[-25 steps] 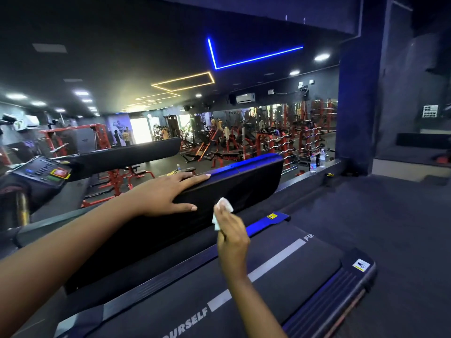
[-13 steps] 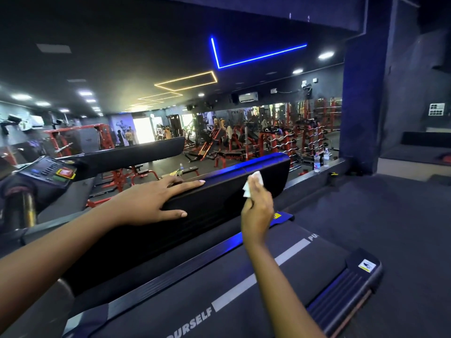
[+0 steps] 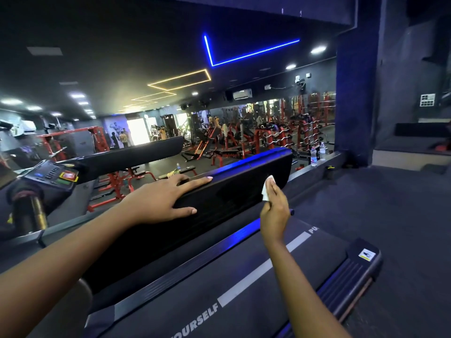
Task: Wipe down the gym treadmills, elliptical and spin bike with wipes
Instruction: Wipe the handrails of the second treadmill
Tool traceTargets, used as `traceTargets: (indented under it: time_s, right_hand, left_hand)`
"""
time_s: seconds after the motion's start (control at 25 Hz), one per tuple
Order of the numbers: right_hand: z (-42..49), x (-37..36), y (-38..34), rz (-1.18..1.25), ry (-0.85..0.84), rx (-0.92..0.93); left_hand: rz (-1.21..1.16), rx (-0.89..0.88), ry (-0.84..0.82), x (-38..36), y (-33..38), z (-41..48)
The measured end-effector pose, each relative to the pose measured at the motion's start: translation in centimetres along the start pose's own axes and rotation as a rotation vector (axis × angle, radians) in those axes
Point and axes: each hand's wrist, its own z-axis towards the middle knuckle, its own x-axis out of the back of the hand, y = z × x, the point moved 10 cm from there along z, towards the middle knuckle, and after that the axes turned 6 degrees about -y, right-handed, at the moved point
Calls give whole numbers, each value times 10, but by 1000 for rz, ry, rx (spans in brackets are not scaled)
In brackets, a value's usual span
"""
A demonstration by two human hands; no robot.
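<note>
We find the right hand (image 3: 274,211), pinching the wipe (image 3: 266,191), has moved along the treadmill's side panel (image 3: 231,191) to its far end, while the left hand (image 3: 161,201) stays flat and open on top, so we judge this panel nearly done.

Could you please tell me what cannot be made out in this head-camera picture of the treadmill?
Head view:
- Wipe: mostly hidden by the right hand pinching it; contact with the side panel is unclear.
- Belt lettering: partly cut off by the bottom edge.
- Console: button labels too small and blurred to read.
- Water bottles: labels too small to read.
</note>
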Motion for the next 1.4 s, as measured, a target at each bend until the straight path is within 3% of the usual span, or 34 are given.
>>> traceTargets:
  time_s: [0.2, 0.4, 0.56, 0.76, 0.92, 1.04, 1.12, 1.28, 1.4]
  right_hand:
    - [-61, -23, -29, 46, 51, -11]
    - [-126, -40, -93, 76, -40, 267]
    - [-58, -4, -52, 159, 85, -38]
    - [-21, -19, -59, 85, 56, -88]
    - [-77, -38, -111, 39, 77, 109]
    - [-122, -54, -151, -24, -76, 416]
    - [-112, -47, -145, 5, -143, 473]
    - [-21, 7, -72, 28, 90, 85]
    - [3, -2, -46, 27, 51, -61]
  left_hand:
    - [30, 5, 3, -1, 0, 1]
    - [96, 33, -16, 1, -2, 3]
    - [32, 17, -70, -1, -7, -6]
    - [-39, 32, -45, -1, -23, -44]
    - [-44, 39, -32, -1, -27, -63]
    - [-16, 40, -13, -1, -25, -66]
    - [13, 34, -3, -1, -24, -66]
    - [86, 76, -13, 1, -22, -66]
    - [94, 88, -5, 4, -21, -65]
